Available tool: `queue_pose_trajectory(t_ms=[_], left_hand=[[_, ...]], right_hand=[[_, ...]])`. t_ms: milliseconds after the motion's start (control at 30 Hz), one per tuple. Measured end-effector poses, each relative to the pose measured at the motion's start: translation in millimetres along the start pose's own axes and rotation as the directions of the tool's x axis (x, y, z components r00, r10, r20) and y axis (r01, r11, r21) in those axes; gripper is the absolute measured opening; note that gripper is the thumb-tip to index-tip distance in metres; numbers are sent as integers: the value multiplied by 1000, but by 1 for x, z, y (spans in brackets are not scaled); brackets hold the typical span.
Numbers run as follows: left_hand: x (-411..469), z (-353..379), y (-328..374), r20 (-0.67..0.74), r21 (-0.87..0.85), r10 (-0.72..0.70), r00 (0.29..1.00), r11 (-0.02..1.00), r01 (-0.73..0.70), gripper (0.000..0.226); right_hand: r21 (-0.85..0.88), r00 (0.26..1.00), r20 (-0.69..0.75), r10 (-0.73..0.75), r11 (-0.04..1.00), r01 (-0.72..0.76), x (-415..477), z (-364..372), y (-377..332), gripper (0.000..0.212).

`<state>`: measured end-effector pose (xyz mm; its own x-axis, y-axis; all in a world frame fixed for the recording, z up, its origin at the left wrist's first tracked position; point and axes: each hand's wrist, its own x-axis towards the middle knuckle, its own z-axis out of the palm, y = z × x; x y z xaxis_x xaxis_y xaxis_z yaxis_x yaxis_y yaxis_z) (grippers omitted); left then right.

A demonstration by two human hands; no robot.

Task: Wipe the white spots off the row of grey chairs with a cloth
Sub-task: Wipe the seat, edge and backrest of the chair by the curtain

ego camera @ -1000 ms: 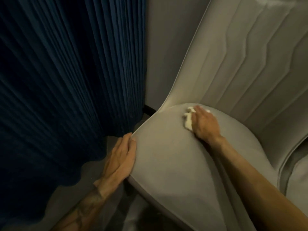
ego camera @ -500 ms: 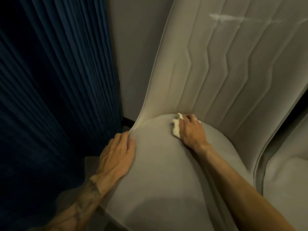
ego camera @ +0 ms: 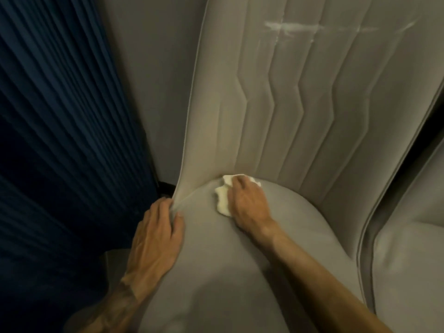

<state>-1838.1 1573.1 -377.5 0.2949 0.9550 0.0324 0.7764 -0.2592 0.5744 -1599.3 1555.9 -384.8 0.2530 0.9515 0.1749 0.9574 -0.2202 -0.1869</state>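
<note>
A grey upholstered chair [ego camera: 216, 272] fills the middle of the view, its quilted backrest rising behind the seat. My right hand [ego camera: 247, 205] presses a crumpled white cloth [ego camera: 222, 200] onto the seat's back edge, close to the crease under the backrest. My left hand [ego camera: 156, 236] lies flat on the seat's left edge, fingers wrapped over the rim. White smeared streaks [ego camera: 295, 27] run across the upper backrest. Part of the cloth is hidden under my right palm.
A dark blue pleated curtain [ego camera: 60, 140] hangs close on the left. A grey wall [ego camera: 156, 80] stands behind the chair. A second grey chair [ego camera: 408, 260] sits right beside this one, with a narrow dark gap between them.
The view has tilted up, bringing the white streaks on the backrest into sight. My right hand keeps the cloth near the seat's back crease; my left hand has slid farther along the seat edge.
</note>
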Motion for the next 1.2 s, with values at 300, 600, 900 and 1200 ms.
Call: queue_pose_trajectory(t_ms=[300,600,900,1200], left_hand=[[-3,1,-4,-15,-39,-22,1000,999,21,40],[-1,4,-10,-12,-63,-32,999,998,31,36],[-4,-2,-6,25,-80,-20,999,997,22,41],[2,-4,0,69,-11,-80,994,997,81,46]], right_hand=[[44,977,-32,212,977,-211,-7,-11,-25,38],[122,997,46,-56,991,50,-16,-6,-34,41],[171,823,-180,539,841,-514,-95,-35,62,36],[434,973,35,227,874,-219,-9,1,-86,28]])
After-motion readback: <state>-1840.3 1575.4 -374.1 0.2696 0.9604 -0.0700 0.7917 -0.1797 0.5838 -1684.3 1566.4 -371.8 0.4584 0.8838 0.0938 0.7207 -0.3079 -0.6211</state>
